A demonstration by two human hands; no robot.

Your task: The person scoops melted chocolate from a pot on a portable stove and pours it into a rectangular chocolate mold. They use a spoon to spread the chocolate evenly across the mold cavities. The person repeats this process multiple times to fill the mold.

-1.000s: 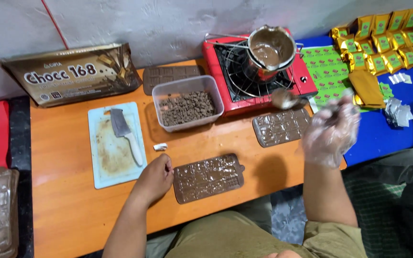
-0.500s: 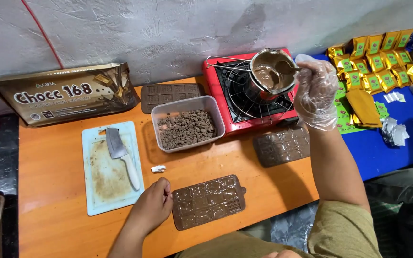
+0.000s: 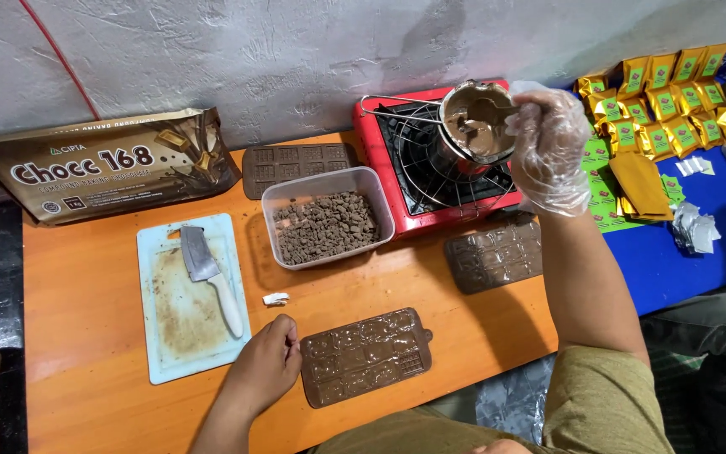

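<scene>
Left hand (image 3: 264, 368) rests loosely curled, palm down; gloved right hand (image 3: 548, 147) is raised, fingers pinched together.

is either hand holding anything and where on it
The gloved right hand holds a spoon by its handle end, its bowl in the pot of melted chocolate. The left hand grips nothing, resting at the brown mould's left edge.

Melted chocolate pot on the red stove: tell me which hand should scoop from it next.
Right. The gloved right hand is already at the pot on the stove, probably the better choice. The bare left hand rests far off, touching the near mould on the table.
</scene>
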